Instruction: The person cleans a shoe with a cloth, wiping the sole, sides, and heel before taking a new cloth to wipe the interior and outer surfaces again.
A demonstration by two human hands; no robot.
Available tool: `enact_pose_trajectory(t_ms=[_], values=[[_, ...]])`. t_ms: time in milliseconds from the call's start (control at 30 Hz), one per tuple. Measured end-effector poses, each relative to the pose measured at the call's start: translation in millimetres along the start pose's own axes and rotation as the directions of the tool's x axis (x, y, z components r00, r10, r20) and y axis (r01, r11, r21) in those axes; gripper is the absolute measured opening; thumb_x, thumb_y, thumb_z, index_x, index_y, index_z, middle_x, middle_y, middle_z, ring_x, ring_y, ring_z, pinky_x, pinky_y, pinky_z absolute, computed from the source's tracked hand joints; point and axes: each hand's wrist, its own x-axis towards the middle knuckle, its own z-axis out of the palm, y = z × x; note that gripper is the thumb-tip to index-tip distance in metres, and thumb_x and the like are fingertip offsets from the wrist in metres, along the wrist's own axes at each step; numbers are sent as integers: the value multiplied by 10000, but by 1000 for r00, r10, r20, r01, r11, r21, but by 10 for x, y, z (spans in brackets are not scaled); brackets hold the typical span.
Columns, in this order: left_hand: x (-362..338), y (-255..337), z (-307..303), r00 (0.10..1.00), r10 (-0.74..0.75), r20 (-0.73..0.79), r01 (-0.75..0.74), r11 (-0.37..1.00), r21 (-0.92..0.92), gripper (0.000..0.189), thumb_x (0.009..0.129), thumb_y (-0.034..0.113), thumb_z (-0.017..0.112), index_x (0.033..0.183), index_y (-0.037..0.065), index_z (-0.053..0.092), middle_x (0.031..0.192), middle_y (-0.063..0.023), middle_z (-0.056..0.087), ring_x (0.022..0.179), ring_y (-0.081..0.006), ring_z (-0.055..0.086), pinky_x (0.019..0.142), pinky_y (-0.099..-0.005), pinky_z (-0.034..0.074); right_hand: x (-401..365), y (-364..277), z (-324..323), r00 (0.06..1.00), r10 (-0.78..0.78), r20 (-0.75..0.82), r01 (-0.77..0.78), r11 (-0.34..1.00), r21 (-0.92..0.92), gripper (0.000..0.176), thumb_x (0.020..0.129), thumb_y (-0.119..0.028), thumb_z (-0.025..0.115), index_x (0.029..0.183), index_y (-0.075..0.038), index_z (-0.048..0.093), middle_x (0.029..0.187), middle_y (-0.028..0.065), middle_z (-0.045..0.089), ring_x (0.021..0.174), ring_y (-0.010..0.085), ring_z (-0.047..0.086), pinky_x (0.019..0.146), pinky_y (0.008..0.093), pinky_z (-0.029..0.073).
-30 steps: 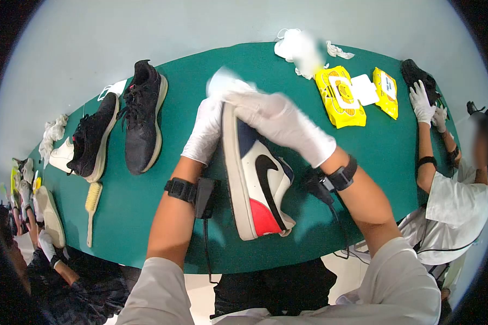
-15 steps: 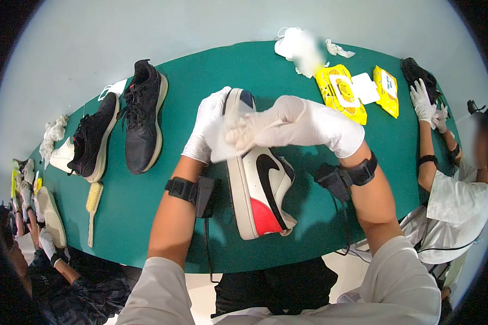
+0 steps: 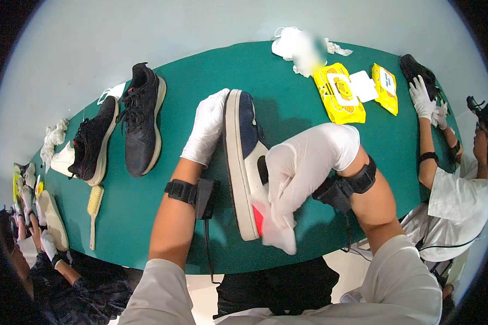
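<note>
A white, navy and red sneaker (image 3: 239, 162) lies on its side, its pale midsole facing left and its toe pointing away from me. Gloved in white, my left hand (image 3: 209, 122) grips the toe end from the left, with its fingertips hidden by the shoe. My right hand (image 3: 298, 165), also gloved, is closed on a thin white wet wipe (image 3: 281, 236). It presses the wipe against the side of the heel, over the red panel, covering much of the upper there.
To the left stand a pair of dark sneakers (image 3: 142, 124) and a brush (image 3: 94, 208). Yellow wipe packs (image 3: 339, 108) lie at the back right of the green table (image 3: 200, 70), near crumpled white wipes (image 3: 295, 46). Co-workers handle shoes at both ends.
My right hand has moved with the wipe from the toe area down to the heel, uncovering the navy toe. My left hand stays at the toe.
</note>
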Motion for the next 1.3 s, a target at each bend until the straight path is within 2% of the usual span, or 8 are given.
enact_pose_trajectory(t_ms=[267, 400, 433, 533, 667, 767, 1033, 1300], values=[[-61, 293, 22, 999, -35, 6, 36, 995, -92, 356, 980, 265, 509, 1145, -21, 641, 1105, -129, 681, 1007, -216, 632, 926, -328, 469, -208, 103, -133, 908, -194, -372, 84, 953, -292, 217, 926, -188, 660, 990, 10, 724, 935, 94, 728, 852, 179, 681, 801, 311, 537], [-83, 228, 65, 993, 97, -72, -91, 993, 80, 408, 1019, 313, 457, 1083, -36, 660, 1020, -154, 705, 916, -235, 656, 851, -334, 489, -143, 137, -548, 114, -412, -904, 705, 675, -219, 277, 979, -250, 560, 1115, -38, 677, 943, 45, 692, 860, 154, 655, 780, 298, 522], [-41, 241, 52, 996, 67, -60, -68, 998, -17, 414, 1020, 314, 457, 1091, -41, 657, 1029, -162, 703, 926, -238, 655, 860, -332, 488, -97, 112, -631, -225, -374, -900, 648, 633, -425, 276, 994, -251, 530, 1098, -44, 681, 940, 32, 685, 835, 131, 643, 736, 276, 519], [-39, 182, 57, 998, 1, -60, -6, 997, -81, 427, 1022, 322, 457, 1108, -47, 654, 1057, -162, 698, 957, -241, 650, 882, -332, 482, -258, 224, -756, -355, -442, -824, 114, 854, -507, 272, 1007, -265, 502, 1060, -69, 683, 918, 26, 665, 878, 131, 625, 805, 278, 498], [-13, 85, 45, 993, -111, -28, 102, 968, -228, 417, 1021, 318, 459, 1105, -41, 656, 1052, -149, 697, 969, -238, 646, 885, -332, 480, -56, 458, -874, -79, -808, -584, -470, 547, -693, 302, 1013, -316, 506, 1005, -50, 648, 798, 42, 625, 770, 140, 589, 704, 294, 474], [-20, 56, 19, 996, -80, 42, 89, 947, -308, 383, 1001, 305, 482, 1089, -19, 667, 1042, -161, 692, 952, -252, 651, 878, -330, 484, 160, 467, -667, 370, -650, -664, -215, 636, -742, 318, 1002, -290, 550, 1167, -37, 645, 945, 74, 688, 791, 132, 594, 762, 302, 502], [66, 52, -48, 958, 272, 94, -287, 894, 343, 338, 972, 292, 502, 1100, 16, 650, 1076, -204, 670, 1004, -326, 637, 888, -370, 489, -164, 67, -298, 729, -212, -651, -113, 900, -420, 345, 939, -348, 657, 998, -14, 723, 750, -28, 623, 736, 62, 524, 661, 268, 468], [14, -37, -1, 1000, 4, -24, -3, 1000, 17, 370, 971, 265, 546, 1209, -9, 617, 1140, -104, 675, 1032, -186, 631, 950, -312, 476, -197, -6, -163, 951, -15, -308, -79, 954, -290, 255, 901, -246, 697, 965, -2, 729, 755, -29, 653, 705, 49, 530, 642, 248, 465]])
